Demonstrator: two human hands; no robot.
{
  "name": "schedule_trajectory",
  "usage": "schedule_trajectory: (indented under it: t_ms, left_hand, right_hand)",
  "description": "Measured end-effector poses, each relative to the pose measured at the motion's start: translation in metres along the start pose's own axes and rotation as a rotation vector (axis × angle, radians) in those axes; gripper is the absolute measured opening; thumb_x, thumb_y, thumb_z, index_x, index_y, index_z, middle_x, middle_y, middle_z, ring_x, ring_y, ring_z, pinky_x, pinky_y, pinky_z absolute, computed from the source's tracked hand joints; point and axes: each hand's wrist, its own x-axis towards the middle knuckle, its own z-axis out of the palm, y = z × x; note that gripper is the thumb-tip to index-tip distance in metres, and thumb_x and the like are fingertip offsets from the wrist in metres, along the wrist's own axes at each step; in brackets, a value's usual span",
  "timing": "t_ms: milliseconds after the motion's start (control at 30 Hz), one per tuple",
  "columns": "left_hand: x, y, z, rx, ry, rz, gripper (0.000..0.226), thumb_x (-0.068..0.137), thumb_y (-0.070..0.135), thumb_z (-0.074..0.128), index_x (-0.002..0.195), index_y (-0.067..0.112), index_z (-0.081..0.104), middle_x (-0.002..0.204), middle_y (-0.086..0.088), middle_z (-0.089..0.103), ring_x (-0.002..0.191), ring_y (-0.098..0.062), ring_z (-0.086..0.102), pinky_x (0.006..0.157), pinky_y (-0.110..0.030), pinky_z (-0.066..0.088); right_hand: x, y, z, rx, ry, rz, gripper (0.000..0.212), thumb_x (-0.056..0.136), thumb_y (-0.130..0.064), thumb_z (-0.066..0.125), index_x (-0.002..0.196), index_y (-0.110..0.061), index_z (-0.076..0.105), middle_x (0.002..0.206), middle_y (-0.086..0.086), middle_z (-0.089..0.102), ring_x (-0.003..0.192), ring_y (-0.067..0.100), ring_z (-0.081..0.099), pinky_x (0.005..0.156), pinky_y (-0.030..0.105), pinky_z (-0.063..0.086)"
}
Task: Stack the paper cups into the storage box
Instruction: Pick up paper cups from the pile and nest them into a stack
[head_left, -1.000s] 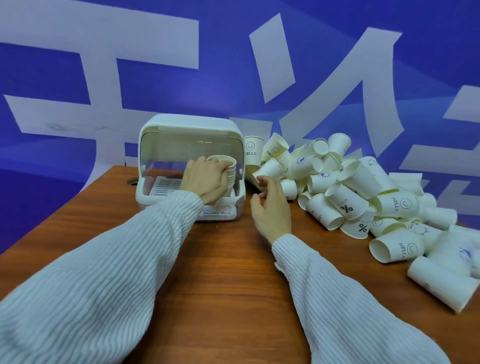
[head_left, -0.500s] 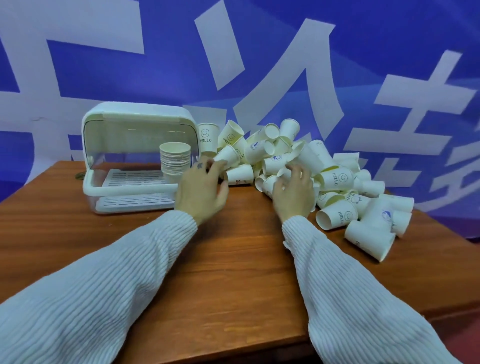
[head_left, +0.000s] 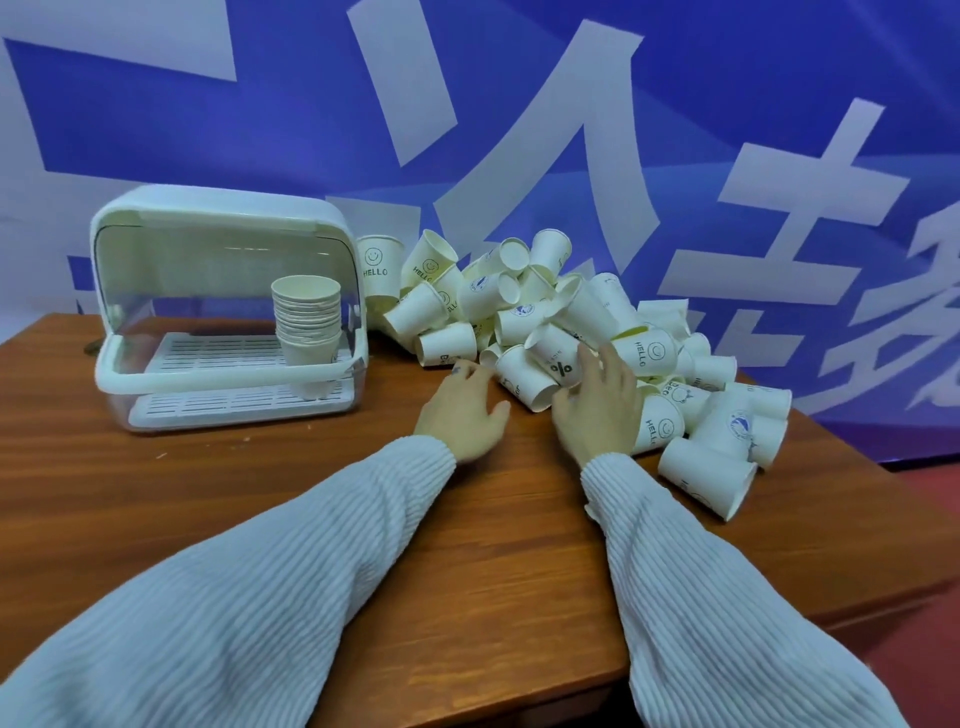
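Observation:
A white storage box (head_left: 228, 374) with a raised clear lid stands at the left of the wooden table. A stack of paper cups (head_left: 306, 317) stands upright at the right end of its rack. A loose pile of white paper cups (head_left: 566, 322) lies to the right of the box. My left hand (head_left: 462, 413) hovers over the table just left of the pile's near edge, fingers apart, holding nothing. My right hand (head_left: 597, 405) rests against the near cups, fingers spread around a cup with a percent mark (head_left: 556, 358); no firm grip shows.
The wooden table (head_left: 363, 519) ends at a front edge near my sleeves and at a right edge past the pile. A blue banner wall with large white characters (head_left: 571, 130) rises right behind the box and cups. Red floor shows at the lower right.
My left hand left the stack in the box and moved right to the pile. My right hand reached into the near cups. The view shifted right.

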Motion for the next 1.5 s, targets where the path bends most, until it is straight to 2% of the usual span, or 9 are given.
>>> schedule_trajectory:
  t_ms: [333,533,700,833,933,1033,1233,1400,1500]
  left_hand:
    - [0.061,0.007,0.034,-0.452,-0.026,-0.331,0.067,0.096,0.036,0.061,0.156,0.022,0.033,0.153,-0.011,0.040,0.136,-0.027,0.045,0.095,-0.028,0.033]
    - [0.070,0.004,0.042,-0.510,0.032,-0.446,0.050,0.092,0.051,0.062,0.126,0.016,0.050,0.118,-0.004,0.062,0.108,-0.026,0.059,0.082,-0.034,0.043]
    - [0.061,0.006,0.033,-0.509,0.076,-0.396,0.023,0.090,0.037,0.065,0.102,0.019,0.059,0.105,-0.004,0.067,0.100,-0.023,0.063,0.088,-0.040,0.053]
    - [0.041,0.007,0.019,-0.551,0.129,-0.345,0.015,0.089,0.026,0.066,0.091,0.012,0.060,0.094,-0.007,0.065,0.086,-0.021,0.060,0.072,-0.035,0.049]
    - [0.027,0.000,0.007,-0.495,0.194,-0.295,0.018,0.078,0.032,0.066,0.070,0.021,0.054,0.092,-0.012,0.057,0.075,-0.021,0.053,0.056,-0.026,0.039]
    - [0.013,-0.007,-0.007,-0.454,0.166,-0.263,0.029,0.069,0.041,0.068,0.095,0.028,0.065,0.111,-0.006,0.064,0.091,-0.018,0.065,0.074,-0.030,0.056]
    - [-0.020,-0.010,-0.047,-0.389,0.268,-0.221,0.058,0.077,0.044,0.075,0.129,0.026,0.061,0.125,0.003,0.058,0.113,-0.014,0.058,0.098,-0.036,0.051]
    - [-0.042,-0.028,-0.087,-0.330,0.450,-0.187,0.050,0.084,0.043,0.071,0.128,0.022,0.061,0.126,-0.002,0.055,0.118,-0.023,0.055,0.102,-0.042,0.048]
    - [-0.053,-0.041,-0.116,-0.287,0.630,-0.132,0.047,0.083,0.044,0.068,0.123,0.021,0.062,0.125,0.000,0.055,0.118,-0.020,0.052,0.100,-0.028,0.038]
  right_hand:
    - [0.006,0.007,0.020,-0.018,0.184,-0.093,0.048,0.084,-0.032,0.070,0.127,-0.014,0.059,0.149,0.015,0.051,0.145,0.032,0.040,0.120,0.049,0.030]
    - [0.003,0.002,0.019,0.188,0.214,-0.126,0.047,0.088,-0.034,0.070,0.131,-0.018,0.059,0.131,0.003,0.063,0.125,0.026,0.055,0.107,0.049,0.043]
    - [-0.001,-0.002,0.017,0.235,0.171,-0.156,0.059,0.086,-0.035,0.073,0.141,-0.022,0.056,0.134,0.002,0.058,0.126,0.024,0.049,0.105,0.045,0.041]
    - [-0.007,-0.008,0.008,0.311,0.147,-0.161,0.059,0.082,-0.029,0.078,0.137,-0.024,0.059,0.139,0.008,0.049,0.129,0.027,0.045,0.106,0.051,0.044]
    - [-0.016,-0.013,-0.001,0.480,0.067,-0.226,0.059,0.086,-0.017,0.076,0.140,-0.027,0.053,0.156,0.008,0.033,0.142,0.017,0.034,0.113,0.033,0.038]
    - [-0.028,-0.026,-0.014,0.646,0.001,-0.283,0.060,0.091,-0.005,0.068,0.144,-0.026,0.050,0.160,0.007,0.033,0.141,-0.015,0.020,0.112,0.006,0.022]
    - [-0.045,-0.067,-0.032,1.042,-0.069,-0.071,0.063,0.094,-0.010,0.065,0.138,-0.052,0.051,0.142,-0.021,0.052,0.132,0.004,0.051,0.109,0.035,0.050]
    - [-0.045,-0.102,-0.042,1.108,-0.088,0.003,0.050,0.102,-0.005,0.048,0.144,-0.032,0.053,0.143,-0.014,0.054,0.131,-0.005,0.049,0.115,0.027,0.042]
    - [-0.038,-0.134,-0.052,1.093,-0.046,-0.030,0.044,0.099,-0.007,0.052,0.134,-0.033,0.047,0.123,-0.013,0.065,0.103,-0.005,0.064,0.087,0.019,0.052]
